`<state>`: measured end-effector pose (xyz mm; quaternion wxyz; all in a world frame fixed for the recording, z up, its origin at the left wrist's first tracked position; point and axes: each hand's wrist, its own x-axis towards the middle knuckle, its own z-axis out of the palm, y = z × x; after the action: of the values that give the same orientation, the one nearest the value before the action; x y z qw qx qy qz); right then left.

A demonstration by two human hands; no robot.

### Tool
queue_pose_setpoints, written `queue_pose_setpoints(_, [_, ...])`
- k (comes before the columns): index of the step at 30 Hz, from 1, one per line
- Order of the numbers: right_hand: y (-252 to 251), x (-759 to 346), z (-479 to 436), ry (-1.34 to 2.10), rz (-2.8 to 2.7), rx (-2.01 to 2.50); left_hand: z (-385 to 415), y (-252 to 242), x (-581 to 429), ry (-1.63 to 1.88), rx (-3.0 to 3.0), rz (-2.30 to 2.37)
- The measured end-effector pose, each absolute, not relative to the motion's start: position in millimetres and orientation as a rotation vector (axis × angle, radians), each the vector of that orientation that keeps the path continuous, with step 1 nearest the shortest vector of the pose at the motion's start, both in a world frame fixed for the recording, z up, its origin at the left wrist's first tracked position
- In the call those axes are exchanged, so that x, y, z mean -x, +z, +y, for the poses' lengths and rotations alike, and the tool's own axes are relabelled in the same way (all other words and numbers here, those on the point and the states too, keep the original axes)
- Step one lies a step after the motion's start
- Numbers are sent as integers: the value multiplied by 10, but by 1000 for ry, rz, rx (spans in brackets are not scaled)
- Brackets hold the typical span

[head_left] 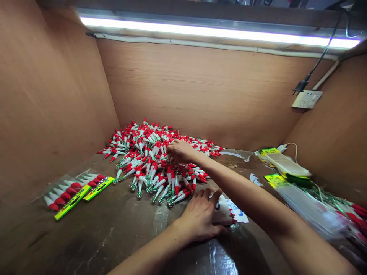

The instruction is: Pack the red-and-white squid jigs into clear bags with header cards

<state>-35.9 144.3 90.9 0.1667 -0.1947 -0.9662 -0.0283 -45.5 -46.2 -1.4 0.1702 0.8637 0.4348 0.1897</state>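
Note:
A large heap of red-and-white squid jigs [151,168] with green-tinted hook crowns lies against the back panel. My right hand [182,151] reaches into the heap, its fingers curled down among the jigs; what they pinch is hidden. Nearer to me, my left hand [202,214] grips a white holder [222,214] with blue marking, resting on the table. Small red tips poke out at the holder's right side. Behind it lies a white card [237,211] with blue writing, partly covered.
At left lie clear packs of jigs [64,194] with yellow "BEST LURE" headers. Stacked clear bags [304,206] and more jigs [355,215] are at right. Wooden panels [186,84] enclose the table; a lit tube [200,30], a socket [307,99] and a hanging plug [301,86] are above.

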Motion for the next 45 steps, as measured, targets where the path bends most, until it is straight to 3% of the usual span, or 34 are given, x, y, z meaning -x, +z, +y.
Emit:
queue_pose_setpoints(9, [940, 142, 1420, 528, -2456, 621, -477, -11, 487, 540, -2479, 1231])
queue_pose_setpoints(13, [869, -413, 1264, 1151, -2121, 705, -464, -37, 495, 556, -2491, 1241])
queue_pose_setpoints(20, [475, -1697, 757, 1508, -1756, 1028, -406, -108, 531, 478, -2495, 1276])
queue_pose_setpoints(26, [51, -2489, 354, 1168, -1905, 1292, -385, -10, 569, 426, -2462, 1313])
queue_pose_setpoints(34, [-76, -2547, 117, 674, -2356, 1241, -308, 37, 570, 374, -2449, 1328])
queue_pose_setpoints(45, [-143, -2218, 32, 439, -2414, 1156, -295, 27, 529, 422, -2477, 1262])
